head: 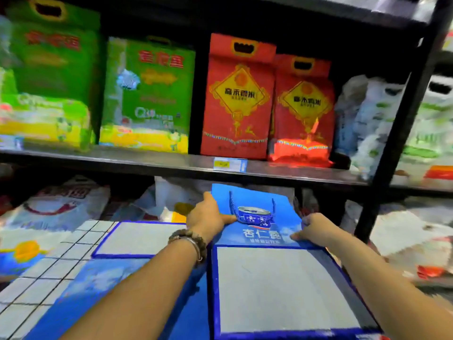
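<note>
step: placing blue carton, frame centre | left hand grips its left edge, right hand its right | next: likely slide it level under the shelf

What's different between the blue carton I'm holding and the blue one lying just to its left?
The held carton is gripped at its far end by the left hand and right hand; the neighbouring carton lies untouched. The held carton shows a can picture on its far panel; the neighbouring carton shows none. Both have grey panels with blue borders.
</note>
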### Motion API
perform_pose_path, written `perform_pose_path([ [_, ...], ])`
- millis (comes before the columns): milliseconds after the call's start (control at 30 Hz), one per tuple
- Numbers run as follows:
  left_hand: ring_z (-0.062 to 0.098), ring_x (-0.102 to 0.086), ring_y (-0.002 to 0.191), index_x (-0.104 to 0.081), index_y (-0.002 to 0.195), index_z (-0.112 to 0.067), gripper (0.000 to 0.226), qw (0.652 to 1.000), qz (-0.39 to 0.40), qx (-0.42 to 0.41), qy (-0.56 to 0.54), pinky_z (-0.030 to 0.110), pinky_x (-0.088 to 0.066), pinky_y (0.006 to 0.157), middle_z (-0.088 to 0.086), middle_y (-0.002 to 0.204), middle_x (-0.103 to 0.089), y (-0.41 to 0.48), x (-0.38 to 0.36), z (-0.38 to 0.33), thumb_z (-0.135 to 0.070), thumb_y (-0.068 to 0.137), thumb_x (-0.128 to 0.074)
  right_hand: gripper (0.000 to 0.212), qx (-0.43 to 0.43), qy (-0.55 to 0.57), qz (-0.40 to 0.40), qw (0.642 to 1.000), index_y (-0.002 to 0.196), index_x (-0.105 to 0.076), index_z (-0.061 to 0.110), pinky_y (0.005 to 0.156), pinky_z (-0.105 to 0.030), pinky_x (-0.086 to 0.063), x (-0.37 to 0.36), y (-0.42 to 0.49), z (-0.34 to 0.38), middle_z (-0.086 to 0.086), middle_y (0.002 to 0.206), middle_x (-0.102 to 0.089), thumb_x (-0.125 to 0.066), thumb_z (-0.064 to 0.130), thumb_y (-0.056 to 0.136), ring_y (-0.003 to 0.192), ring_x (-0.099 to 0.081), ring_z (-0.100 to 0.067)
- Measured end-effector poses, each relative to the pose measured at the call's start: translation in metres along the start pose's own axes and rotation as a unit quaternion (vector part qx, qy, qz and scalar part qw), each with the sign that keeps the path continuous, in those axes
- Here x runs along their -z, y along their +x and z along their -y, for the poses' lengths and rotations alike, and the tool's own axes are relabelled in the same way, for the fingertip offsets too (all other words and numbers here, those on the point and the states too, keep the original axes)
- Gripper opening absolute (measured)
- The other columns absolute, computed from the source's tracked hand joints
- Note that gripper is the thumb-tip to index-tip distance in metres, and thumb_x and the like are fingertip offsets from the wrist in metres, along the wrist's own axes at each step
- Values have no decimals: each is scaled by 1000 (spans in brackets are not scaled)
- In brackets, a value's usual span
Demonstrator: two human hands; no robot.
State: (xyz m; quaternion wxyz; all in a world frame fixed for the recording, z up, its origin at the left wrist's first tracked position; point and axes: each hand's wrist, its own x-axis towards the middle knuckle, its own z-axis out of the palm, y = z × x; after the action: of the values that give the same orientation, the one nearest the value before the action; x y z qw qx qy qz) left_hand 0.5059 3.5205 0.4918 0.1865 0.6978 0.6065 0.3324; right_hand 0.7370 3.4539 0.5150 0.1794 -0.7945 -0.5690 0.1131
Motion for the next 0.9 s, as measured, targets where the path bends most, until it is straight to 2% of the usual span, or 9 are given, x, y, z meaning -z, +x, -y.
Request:
perform_pose_path([
  [100,29,-60,101,-36,124,-10,75,983,12,-16,183,32,-42,69,10,113,-61,-7,-1,3,-62,75,-60,43,3,-103,10,995,59,-41,10,48,-26,-24,-9,5,-3,-8,70,-47,-69,36,78,64,-42,-19],
  [200,30,-52,110,-38,127,-12,54,948,-28,-80,307,37,-43,81,12,124,-50,-14,16,-10,-50,89,-46,37,45,-112,-57,991,85,-59,8,52,-26,-32,1,2,1,-10,88,-56,-66,43,78,75,-52,-23],
  [267,30,-45,117,-40,129,-13,41,957,-1,-146,253,40,-39,92,11,131,-44,-27,20,-26,-35,94,-39,45,102,-87,-71,988,119,-58,9,69,-27,-41,6,-11,11,-14,109,-56,-59,38,85,96,-54,-26],
  [333,29,-40,122,-44,127,-13,39,958,99,-189,191,39,-35,98,10,133,-43,-52,11,-36,-31,93,-37,42,141,-69,-27,987,129,-51,12,91,-30,-38,1,-31,26,-11,132,-51,-49,34,92,116,-48,-25],
  [433,26,-15,140,-29,139,-14,50,928,207,-197,240,45,-12,112,11,151,-20,-79,-14,-27,-34,93,-28,33,189,-146,65,969,114,-54,14,93,-35,-34,-29,-49,35,-10,124,-52,-37,36,96,112,-46,-25],
  [500,23,3,143,-11,147,-17,57,922,235,-174,254,46,1,114,7,156,0,-80,-24,-16,-37,95,-21,40,183,-198,89,959,123,-45,13,100,-42,-30,-48,-51,30,-13,132,-42,-28,39,97,126,-37,-29],
  [567,24,6,143,-5,148,-19,57,918,255,-163,255,47,2,114,6,157,5,-79,-30,-9,-40,96,-17,50,168,-225,105,954,143,-24,18,110,-45,-17,-60,-53,25,-8,153,-18,-21,40,98,140,-16,-26],
  [633,24,5,143,-4,148,-20,57,914,278,-155,253,48,1,113,5,156,6,-78,-34,-8,-43,97,-15,55,149,-224,115,956,148,-9,23,113,-44,-6,-66,-55,24,-3,157,0,-18,43,98,144,-2,-22],
  [900,22,8,143,1,148,-20,58,904,334,-116,241,47,2,113,4,156,9,-72,-35,-8,-43,97,-15,65,122,-231,155,953,148,2,18,115,-46,-5,-75,-42,23,0,156,10,-15,53,95,144,4,-18],
])
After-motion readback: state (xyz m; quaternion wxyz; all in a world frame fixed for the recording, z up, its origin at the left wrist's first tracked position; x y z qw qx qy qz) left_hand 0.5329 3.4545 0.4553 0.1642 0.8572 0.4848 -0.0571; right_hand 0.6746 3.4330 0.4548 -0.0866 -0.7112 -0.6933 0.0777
